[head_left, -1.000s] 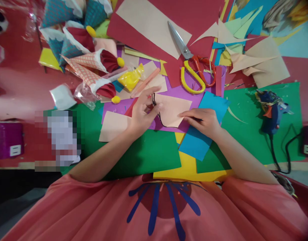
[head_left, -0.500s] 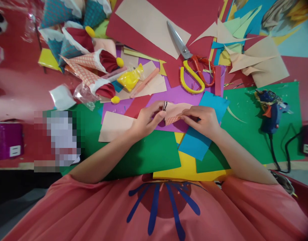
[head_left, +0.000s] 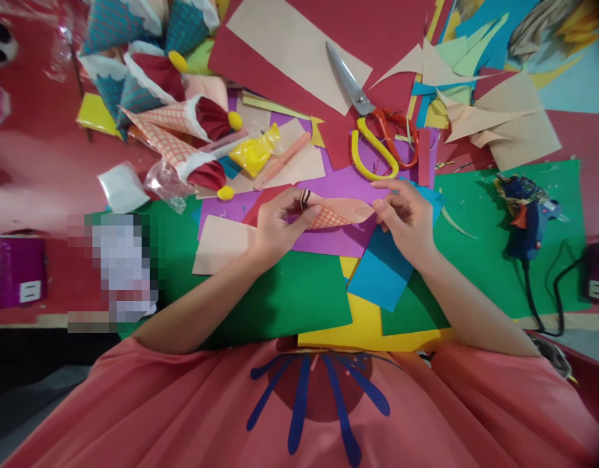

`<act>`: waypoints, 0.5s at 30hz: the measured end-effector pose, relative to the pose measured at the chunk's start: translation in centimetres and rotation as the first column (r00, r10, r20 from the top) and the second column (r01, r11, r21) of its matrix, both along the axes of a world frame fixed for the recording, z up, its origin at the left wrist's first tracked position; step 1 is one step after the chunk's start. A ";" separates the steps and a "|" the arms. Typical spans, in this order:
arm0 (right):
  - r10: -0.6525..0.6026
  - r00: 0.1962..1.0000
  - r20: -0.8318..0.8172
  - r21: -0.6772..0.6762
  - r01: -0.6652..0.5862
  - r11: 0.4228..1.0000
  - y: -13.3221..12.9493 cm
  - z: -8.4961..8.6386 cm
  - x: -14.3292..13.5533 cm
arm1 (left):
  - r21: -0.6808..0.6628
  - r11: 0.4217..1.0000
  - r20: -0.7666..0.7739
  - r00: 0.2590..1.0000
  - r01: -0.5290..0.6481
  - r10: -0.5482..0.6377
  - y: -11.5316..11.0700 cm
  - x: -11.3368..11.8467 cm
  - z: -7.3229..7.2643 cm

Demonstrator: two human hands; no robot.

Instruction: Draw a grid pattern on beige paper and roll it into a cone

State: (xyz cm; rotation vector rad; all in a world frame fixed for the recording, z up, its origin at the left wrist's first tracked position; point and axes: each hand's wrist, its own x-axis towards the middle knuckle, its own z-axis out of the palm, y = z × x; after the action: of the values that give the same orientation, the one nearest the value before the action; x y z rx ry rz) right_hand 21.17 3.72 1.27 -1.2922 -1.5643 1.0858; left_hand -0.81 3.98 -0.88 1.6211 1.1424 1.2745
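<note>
Peach sheet (head_left: 333, 212), rolled into a tapering cone, orange crosshatch outside, plain inside, dark cord at the left end; held over smooth purple sheet (head_left: 330, 242). Left hand (head_left: 280, 226) pinches the corded end between thumb and fingers; right hand (head_left: 407, 220) pinches the opposite tip. Beyond: scissors (head_left: 362, 104), pointed metal blades, looped yellow and red handles. Crinkled yellow packet (head_left: 255, 151), ruffle-edged lattice cones (head_left: 169, 134) near it.

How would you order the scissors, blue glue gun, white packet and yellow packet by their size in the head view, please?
1. Scissors
2. Blue glue gun, not counting its cord
3. White packet and yellow packet: too alike to rank
</note>
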 end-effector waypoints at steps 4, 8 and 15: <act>0.142 0.974 -0.178 -0.202 -0.177 0.963 0.1 0.2 -0.2 | -0.021 0.997 0.071 0.995 0.070 -0.069 -0.2 0.0 0.1; 0.144 0.961 -0.238 -0.274 -0.208 0.939 0.0 0.0 -0.4 | -0.051 0.994 0.078 0.993 0.097 -0.092 -0.3 0.0 0.1; 0.097 0.983 -0.153 -0.219 -0.130 0.967 0.1 -0.2 -0.3 | -0.086 0.991 0.037 0.994 0.102 -0.099 -0.1 -0.1 0.2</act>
State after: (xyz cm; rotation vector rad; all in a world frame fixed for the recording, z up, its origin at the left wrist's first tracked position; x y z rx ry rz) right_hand 20.91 3.82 1.12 -1.2559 -1.4543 1.4335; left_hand -0.87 3.87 -0.71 1.5674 1.0683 1.1659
